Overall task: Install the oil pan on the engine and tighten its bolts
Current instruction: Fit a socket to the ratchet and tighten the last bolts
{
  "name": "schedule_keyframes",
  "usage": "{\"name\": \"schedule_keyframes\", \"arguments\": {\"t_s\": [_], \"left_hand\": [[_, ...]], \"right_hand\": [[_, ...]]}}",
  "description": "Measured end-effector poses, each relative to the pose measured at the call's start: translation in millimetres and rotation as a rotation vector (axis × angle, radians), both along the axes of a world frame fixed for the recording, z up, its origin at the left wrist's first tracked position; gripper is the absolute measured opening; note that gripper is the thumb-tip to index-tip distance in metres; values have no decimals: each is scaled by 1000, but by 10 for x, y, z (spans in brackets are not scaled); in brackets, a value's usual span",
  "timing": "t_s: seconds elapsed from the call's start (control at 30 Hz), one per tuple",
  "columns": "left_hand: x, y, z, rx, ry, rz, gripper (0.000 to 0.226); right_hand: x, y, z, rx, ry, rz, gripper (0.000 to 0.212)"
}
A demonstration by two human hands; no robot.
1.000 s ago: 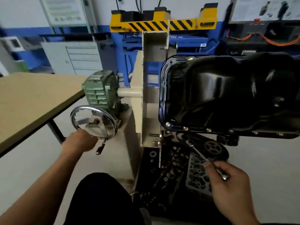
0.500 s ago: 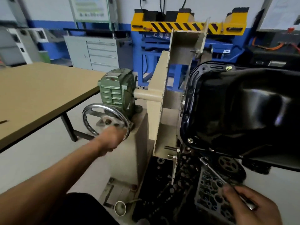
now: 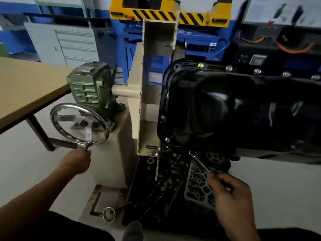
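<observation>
I see the fingers [image 3: 85, 153] of the left hand [image 3: 76, 162] curled around the crank handle [image 3: 87, 144] at the bottom of the steel handwheel [image 3: 82, 122], just under the green gearbox [image 3: 88, 84]. The fingers [image 3: 214, 177] of the right hand [image 3: 229, 193] pinch a slim wrench [image 3: 198, 160]; its head points up to the lower edge of the black oil pan [image 3: 234, 108]. The pan is mounted on the beige engine stand [image 3: 137, 94], with bolts [image 3: 200, 65] along its flange. A wooden table [image 3: 26, 84] stands at the left.
</observation>
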State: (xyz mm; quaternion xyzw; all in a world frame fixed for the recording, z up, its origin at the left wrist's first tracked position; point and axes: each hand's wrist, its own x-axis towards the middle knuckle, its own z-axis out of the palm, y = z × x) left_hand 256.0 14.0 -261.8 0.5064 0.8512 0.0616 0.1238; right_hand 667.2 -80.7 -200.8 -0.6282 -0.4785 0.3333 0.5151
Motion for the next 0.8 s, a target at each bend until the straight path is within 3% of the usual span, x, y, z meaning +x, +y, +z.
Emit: {"name": "schedule_keyframes", "arguments": {"t_s": [0.17, 0.33, 0.47, 0.53, 0.6, 0.7, 0.8], "left_hand": [[304, -71, 184, 41, -127, -36, 39], [472, -99, 796, 218, -729, -93, 27], [207, -188, 1293, 145, -982, -5, 37], [175, -191, 1298, 159, -1044, -1, 38], [262, -233, 1195, 350, -1116, 35, 33], [697, -509, 843, 640, -1385, 250, 29], [1414, -780, 513, 415, -1441, 212, 30]], "right_hand": [[119, -169, -23, 22, -43, 30, 24], [160, -191, -55, 27, -104, 16, 25], [171, -219, -99, 56, -177, 23, 25], [182, -265, -130, 71, -193, 18, 24], [190, -330, -133, 84, -198, 7, 24], [190, -424, -77, 107, -194, -5, 37], [126, -511, -26, 136, -189, -39, 44]]}}
